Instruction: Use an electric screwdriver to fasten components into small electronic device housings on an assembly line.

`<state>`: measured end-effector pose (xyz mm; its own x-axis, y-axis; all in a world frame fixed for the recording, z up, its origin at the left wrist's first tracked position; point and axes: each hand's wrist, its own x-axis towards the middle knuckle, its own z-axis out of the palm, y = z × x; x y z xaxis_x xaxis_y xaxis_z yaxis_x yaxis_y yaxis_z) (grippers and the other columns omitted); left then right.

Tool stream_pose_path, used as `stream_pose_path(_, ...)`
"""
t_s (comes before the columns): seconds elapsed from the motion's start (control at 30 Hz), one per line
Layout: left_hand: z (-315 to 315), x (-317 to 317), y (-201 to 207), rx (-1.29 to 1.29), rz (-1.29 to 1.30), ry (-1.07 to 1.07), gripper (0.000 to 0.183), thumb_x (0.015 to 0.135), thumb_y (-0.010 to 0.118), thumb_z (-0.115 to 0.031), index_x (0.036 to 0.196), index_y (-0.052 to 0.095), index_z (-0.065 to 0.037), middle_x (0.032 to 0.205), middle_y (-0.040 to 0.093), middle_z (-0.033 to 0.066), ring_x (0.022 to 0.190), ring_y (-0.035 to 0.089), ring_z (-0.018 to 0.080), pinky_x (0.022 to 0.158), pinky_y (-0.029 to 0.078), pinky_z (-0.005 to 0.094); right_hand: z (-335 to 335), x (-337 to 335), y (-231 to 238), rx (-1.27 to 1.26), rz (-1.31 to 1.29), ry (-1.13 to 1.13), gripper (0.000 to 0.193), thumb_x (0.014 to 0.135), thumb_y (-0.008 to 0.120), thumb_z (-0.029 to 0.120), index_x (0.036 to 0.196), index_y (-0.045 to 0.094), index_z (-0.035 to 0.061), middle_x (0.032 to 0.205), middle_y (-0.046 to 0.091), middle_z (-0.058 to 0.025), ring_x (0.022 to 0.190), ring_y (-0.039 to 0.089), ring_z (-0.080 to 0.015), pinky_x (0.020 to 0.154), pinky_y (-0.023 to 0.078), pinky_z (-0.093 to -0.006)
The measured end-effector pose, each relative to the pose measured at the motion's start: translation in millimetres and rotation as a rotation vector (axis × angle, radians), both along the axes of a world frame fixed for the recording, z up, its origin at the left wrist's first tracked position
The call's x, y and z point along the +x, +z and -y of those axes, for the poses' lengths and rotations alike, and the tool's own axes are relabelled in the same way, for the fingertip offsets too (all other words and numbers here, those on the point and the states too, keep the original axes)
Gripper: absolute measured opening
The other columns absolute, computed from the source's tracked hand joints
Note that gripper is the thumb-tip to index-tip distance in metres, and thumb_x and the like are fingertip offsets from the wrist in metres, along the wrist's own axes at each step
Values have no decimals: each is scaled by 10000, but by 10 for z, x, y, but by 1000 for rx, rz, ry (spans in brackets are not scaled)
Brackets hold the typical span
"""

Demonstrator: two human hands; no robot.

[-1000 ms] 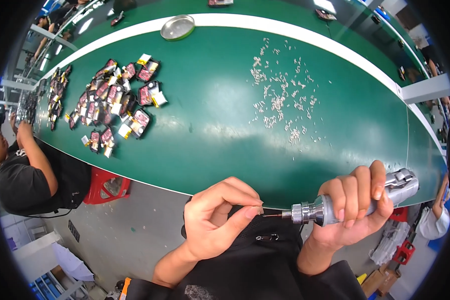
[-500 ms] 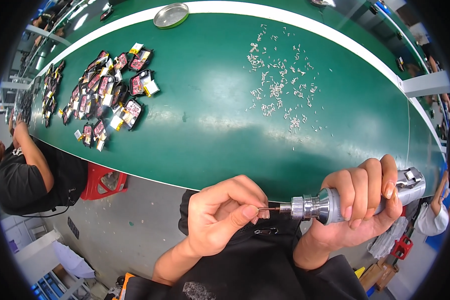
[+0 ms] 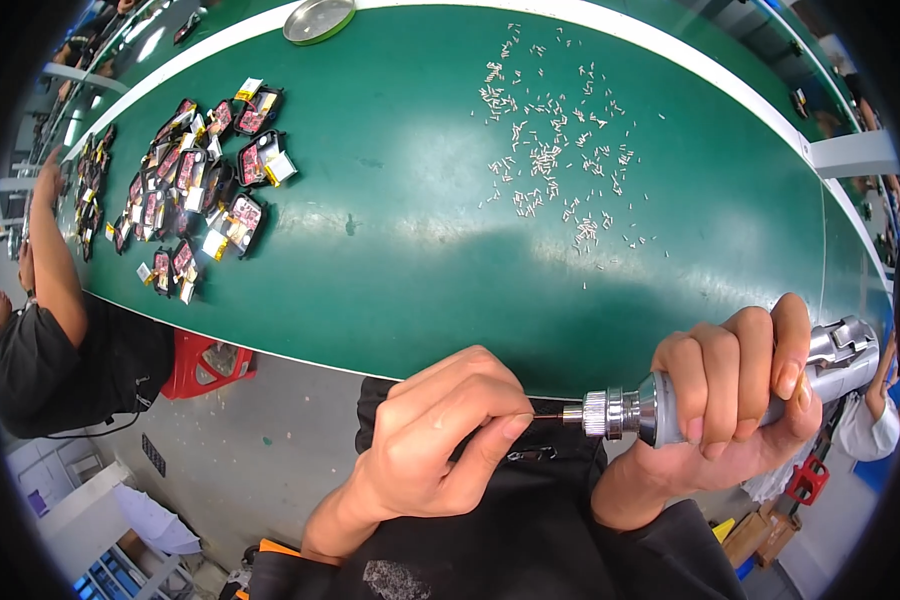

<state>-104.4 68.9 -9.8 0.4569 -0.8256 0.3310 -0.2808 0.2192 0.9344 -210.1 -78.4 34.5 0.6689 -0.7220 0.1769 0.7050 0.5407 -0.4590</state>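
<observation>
My right hand is wrapped round the grey and silver body of a power screwdriver, held level in front of my chest. A thin screwdriver bit sticks out of its knurled metal collar toward the left. The thumb and forefinger of my left hand pinch the outer end of that bit, so its tip is hidden. Beyond my hands, many small pale pins or screws lie scattered on the green table.
At the table's left lie a heap of small black-cased devices with red boards and silver packs. A round metal tin lid sits at the far edge. A co-worker works at the left, beside a red stool.
My left fingers have closed further over the bit's end. My right hand and the screwdriver have shifted slightly right. The co-worker's arm has reached farther forward.
</observation>
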Motion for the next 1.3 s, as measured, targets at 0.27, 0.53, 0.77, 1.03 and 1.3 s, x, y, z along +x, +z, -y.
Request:
stream_pose_path(0.27, 86, 170, 38, 5, 115, 91, 132, 842, 570, -10, 904, 605, 101, 756, 615, 155, 629, 574, 223, 557, 460, 298, 43, 101, -84, 69, 12, -56, 139, 866, 514, 84, 812, 386, 75, 585, 393, -8, 418, 387, -84, 498, 364, -257)
stream_pose_path(0.53, -49, 1943, 496, 360, 722, 672, 201, 907, 539, -110, 883, 665, 44, 721, 652, 114, 619, 612, 167, 596, 474, 278, 70, 89, -265, 182, -123, -214, 145, 878, 486, 162, 817, 385, 78, 570, 394, -24, 420, 379, -123, 483, 361, -288)
stream_pose_path(0.77, -283, 4619, 82, 731, 649, 1000, 470, 789, 668, -257, 1121, 573, 62, 953, 653, 225, 914, 638, 348, 812, 488, 403, -125, 211, -320, 245, -212, -127, 138, 877, 494, 136, 813, 388, 74, 586, 360, -20, 445, 352, -121, 520, 351, -287)
stream_pose_path(1.03, 382, 5279, -99, 1030, 842, 973, 338, 779, 641, -245, 931, 615, 55, 950, 614, 264, 945, 583, 408, 809, 472, 469, -104, 240, -194, 246, -324, -73, 190, 856, 571, 165, 813, 410, 74, 635, 357, -25, 488, 354, -128, 563, 347, -292)
stream_pose_path(1.3, 149, 4524, 117, 580, 1028, 682, 293, 832, 511, 44, 1117, 578, 61, 1127, 564, 231, 1069, 521, 376, 910, 432, 419, -56, 210, -148, 245, -341, -16, 194, 867, 566, 170, 814, 404, 76, 634, 360, -23, 483, 356, -122, 559, 341, -283)
